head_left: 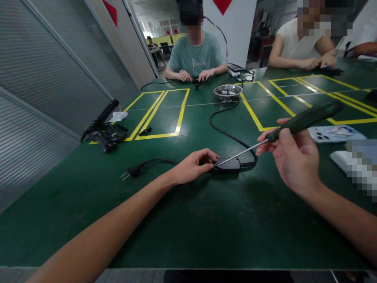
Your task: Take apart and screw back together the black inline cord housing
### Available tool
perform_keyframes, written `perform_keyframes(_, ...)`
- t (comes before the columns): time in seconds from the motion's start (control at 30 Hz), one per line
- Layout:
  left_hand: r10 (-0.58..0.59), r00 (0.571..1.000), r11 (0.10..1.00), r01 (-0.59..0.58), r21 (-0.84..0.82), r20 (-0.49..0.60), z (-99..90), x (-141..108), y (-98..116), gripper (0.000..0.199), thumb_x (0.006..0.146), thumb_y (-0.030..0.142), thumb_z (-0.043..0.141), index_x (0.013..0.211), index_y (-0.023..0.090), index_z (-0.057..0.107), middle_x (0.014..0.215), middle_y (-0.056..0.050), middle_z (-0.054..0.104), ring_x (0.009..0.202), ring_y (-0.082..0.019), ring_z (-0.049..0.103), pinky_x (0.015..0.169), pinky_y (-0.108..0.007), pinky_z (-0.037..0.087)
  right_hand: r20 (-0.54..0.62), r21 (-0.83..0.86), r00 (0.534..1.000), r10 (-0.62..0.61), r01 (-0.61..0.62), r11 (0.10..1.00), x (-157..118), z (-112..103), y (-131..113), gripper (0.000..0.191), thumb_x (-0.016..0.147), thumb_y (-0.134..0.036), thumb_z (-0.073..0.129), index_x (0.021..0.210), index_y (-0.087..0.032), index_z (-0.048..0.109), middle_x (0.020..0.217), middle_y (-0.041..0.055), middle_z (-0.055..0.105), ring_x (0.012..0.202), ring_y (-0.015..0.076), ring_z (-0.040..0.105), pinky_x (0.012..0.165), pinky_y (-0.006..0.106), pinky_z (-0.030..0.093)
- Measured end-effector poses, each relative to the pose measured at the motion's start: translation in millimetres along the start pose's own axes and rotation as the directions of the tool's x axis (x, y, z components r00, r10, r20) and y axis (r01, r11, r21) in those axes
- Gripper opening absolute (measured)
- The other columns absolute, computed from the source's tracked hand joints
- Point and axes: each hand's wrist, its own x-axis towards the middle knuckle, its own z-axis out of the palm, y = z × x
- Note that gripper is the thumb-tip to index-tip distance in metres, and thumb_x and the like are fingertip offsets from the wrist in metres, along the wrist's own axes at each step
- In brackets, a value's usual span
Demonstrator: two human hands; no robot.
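A black in-line power box lies on the green table, with cords leaving both ends. My left hand grips its left end between thumb and fingers. My right hand is closed around a screwdriver with a dark green handle, held at a slant. The screwdriver's thin metal shaft points down to the left, and its tip meets the box near my left thumb. Whether a screw sits under the tip is too small to tell. To the left, the cord ends in a two-pin plug.
A steel bowl stands beyond the box, near the cord. Black parts are piled at the left edge, and a small black piece lies nearby. A phone is at the right. Across the table, two people handle black items.
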Motion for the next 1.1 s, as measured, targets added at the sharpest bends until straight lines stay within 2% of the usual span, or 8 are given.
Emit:
perform_keyframes(0.13, 0.013, 1.0, 1.0, -0.013, -0.001, 0.014, -0.3, -0.3, 1.5, 0.01, 0.085, 0.018, 0.057, 0.094, 0.014, 0.057, 0.115, -0.008, 0.058, 0.099, -0.017, 0.055, 0.09, -0.034, 0.043, -0.05, -0.169, 0.995, -0.084, 0.075, 0.983, -0.5, 2.7, -2.9, 0.009, 0.082, -0.029, 0.067, 0.085, -0.026, 0.06, 0.075, -0.0005, 0.063, 0.069, 0.017, 0.063, 0.056, 0.032, 0.054)
perform_keyframes(0.2, 0.011, 1.0, 1.0, -0.011, 0.0, 0.017, -0.5, -0.4, 2.0, 0.009, 0.085, 0.018, 0.057, 0.093, 0.014, 0.056, 0.116, -0.008, 0.058, 0.101, -0.018, 0.055, 0.09, -0.034, 0.043, -0.053, -0.201, 0.996, -0.072, 0.06, 0.978, -0.1, 2.0, -2.1, 0.01, 0.082, -0.029, 0.067, 0.081, -0.025, 0.058, 0.075, -0.0007, 0.063, 0.066, 0.016, 0.062, 0.055, 0.031, 0.054)
perform_keyframes(0.37, 0.005, 1.0, 1.0, -0.005, 0.011, 0.019, -0.8, -0.4, 1.4, 0.008, 0.086, 0.019, 0.055, 0.093, 0.014, 0.056, 0.117, -0.008, 0.058, 0.101, -0.018, 0.056, 0.09, -0.036, 0.043, -0.01, -0.013, 0.999, 0.037, -0.037, 0.999, 1.6, -4.4, 1.6, 0.023, 0.083, -0.03, 0.059, 0.107, -0.029, 0.058, 0.086, 0.0004, 0.067, 0.068, 0.0174, 0.064, 0.058, 0.035, 0.054)
perform_keyframes(0.5, 0.02, 0.999, 0.999, -0.021, 0.032, 0.026, -1.1, -0.2, 0.5, 0.008, 0.087, 0.02, 0.055, 0.092, 0.015, 0.057, 0.116, -0.008, 0.058, 0.102, -0.019, 0.055, 0.091, -0.036, 0.043, 0.029, 0.03, 0.998, 0.062, -0.063, 0.998, 1.6, -6.3, -0.3, 0.029, 0.081, -0.026, 0.058, 0.109, -0.029, 0.061, 0.092, 0.0016, 0.068, 0.07, 0.0176, 0.064, 0.06, 0.035, 0.054)
perform_keyframes(0.67, 0.027, 0.999, 0.999, -0.028, 0.036, 0.035, -1.3, -0.2, 1.0, 0.007, 0.087, 0.019, 0.055, 0.091, 0.014, 0.057, 0.116, -0.007, 0.058, 0.102, -0.018, 0.055, 0.091, -0.035, 0.043, -0.039, -0.127, 0.999, -0.014, 0.009, 0.992, 1.2, -2.3, -0.2, 0.007, 0.082, -0.028, 0.065, 0.087, -0.023, 0.063, 0.086, 0.0019, 0.065, 0.069, 0.0148, 0.062, 0.057, 0.031, 0.053)
perform_keyframes(0.77, 0.027, 0.999, 0.999, -0.028, 0.029, 0.037, -1.2, -0.1, 0.7, 0.007, 0.087, 0.02, 0.055, 0.091, 0.015, 0.057, 0.116, -0.008, 0.058, 0.101, -0.018, 0.056, 0.091, -0.035, 0.043, -0.073, -0.165, 0.997, -0.01, -0.002, 0.986, 1.4, -1.6, 3.2, 0.012, 0.082, -0.03, 0.067, 0.081, -0.023, 0.058, 0.079, 0.0003, 0.063, 0.066, 0.0138, 0.061, 0.055, 0.028, 0.053)
perform_keyframes(0.87, 0.031, 0.999, 0.999, -0.032, 0.038, 0.033, -1.2, 0.1, 0.1, 0.007, 0.087, 0.02, 0.055, 0.09, 0.015, 0.058, 0.115, -0.008, 0.058, 0.103, -0.019, 0.056, 0.092, -0.036, 0.043, -0.08, -0.138, 0.997, 0.014, -0.025, 0.99, 1.5, -2.7, 5.6, 0.014, 0.082, -0.033, 0.067, 0.087, -0.025, 0.057, 0.08, -0.0005, 0.064, 0.065, 0.0139, 0.062, 0.054, 0.029, 0.053)
perform_keyframes(1.1, 0.027, 0.999, 0.998, -0.028, 0.047, 0.035, -1.2, 0.0, 1.2, 0.008, 0.087, 0.019, 0.054, 0.09, 0.015, 0.059, 0.117, -0.008, 0.058, 0.106, -0.02, 0.055, 0.095, -0.037, 0.041, 0.029, 0.049, 0.997, 0.069, -0.071, 0.996, 0.8, -7.9, 3.4, 0.028, 0.077, -0.024, 0.058, 0.105, -0.027, 0.06, 0.09, 0.0022, 0.066, 0.069, 0.0171, 0.063, 0.055, 0.033, 0.052)
